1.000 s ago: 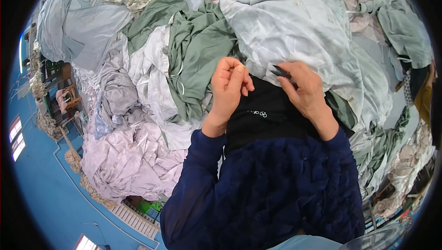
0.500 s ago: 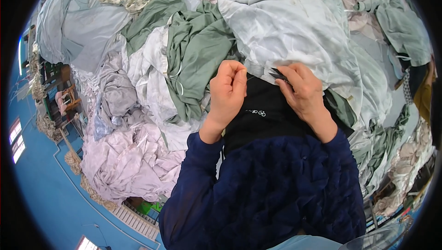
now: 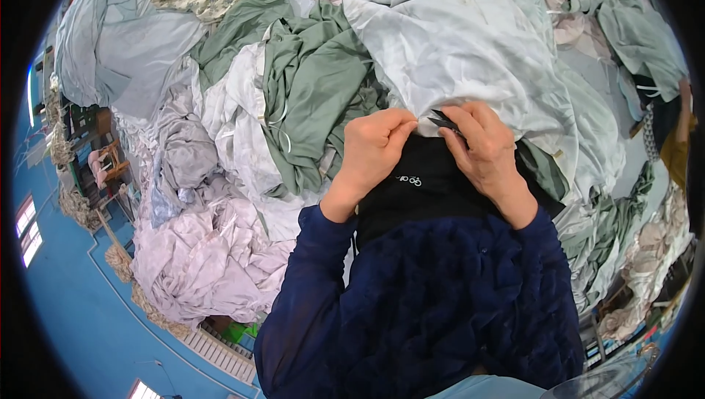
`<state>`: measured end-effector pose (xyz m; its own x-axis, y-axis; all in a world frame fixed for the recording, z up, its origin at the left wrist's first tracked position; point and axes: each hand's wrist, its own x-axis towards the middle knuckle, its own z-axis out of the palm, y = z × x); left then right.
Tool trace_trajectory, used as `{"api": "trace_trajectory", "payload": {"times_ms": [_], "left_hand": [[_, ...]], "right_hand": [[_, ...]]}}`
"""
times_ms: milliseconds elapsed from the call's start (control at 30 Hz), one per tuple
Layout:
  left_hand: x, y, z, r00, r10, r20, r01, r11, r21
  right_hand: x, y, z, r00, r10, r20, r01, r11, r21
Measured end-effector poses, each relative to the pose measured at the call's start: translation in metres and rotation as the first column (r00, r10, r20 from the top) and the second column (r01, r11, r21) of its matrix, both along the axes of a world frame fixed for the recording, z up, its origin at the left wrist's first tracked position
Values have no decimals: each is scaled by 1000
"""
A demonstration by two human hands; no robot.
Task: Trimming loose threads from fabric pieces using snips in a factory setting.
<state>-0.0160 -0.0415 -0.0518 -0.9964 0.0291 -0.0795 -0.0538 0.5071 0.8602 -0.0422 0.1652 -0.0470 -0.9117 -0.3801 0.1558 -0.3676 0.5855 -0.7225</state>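
My right hand (image 3: 481,149) is closed around small black thread snips (image 3: 445,121), their pointed blades apart and turned left. My left hand (image 3: 373,151) is in a pinch, its thumb and forefinger at the near edge of a large pale white-blue cloth (image 3: 455,54). What lies between those fingertips is too small to make out. The snips' tips are a short way right of the left fingertips, over the same edge. Below both hands lies a black apron (image 3: 433,197) with small white lettering, over my lap.
Crumpled green fabric (image 3: 316,76) and white fabric lie to the left. A heap of pale pink cloth (image 3: 213,259) sits nearer on that side, below a grey bundle (image 3: 187,146). More green garments (image 3: 635,39) lie at the far right. Blue floor (image 3: 95,311) shows at lower left.
My left hand has moved right and tilted over, bringing its pinched fingertips to the cloth's edge close to the snips. My right hand has stayed nearly still with the snips.
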Motion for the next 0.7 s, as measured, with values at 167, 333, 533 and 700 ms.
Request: {"api": "trace_trajectory", "payload": {"times_ms": [167,333,533,700], "left_hand": [[5,1,-3,997,61,-43,-57,994,94],[8,9,2,991,54,-119,-47,997,63],[12,15,4,983,28,-184,-16,998,63],[13,17,2,983,24,-179,-8,996,92]], "right_hand": [[2,0,-1,1000,2,0,-2,1000,-28],[2,0,-4,1000,16,-27,-16,1000,-9],[1,-4,-6,994,26,-107,-29,999,-27],[2,-3,-10,992,30,-122,-33,999,-24]]}}
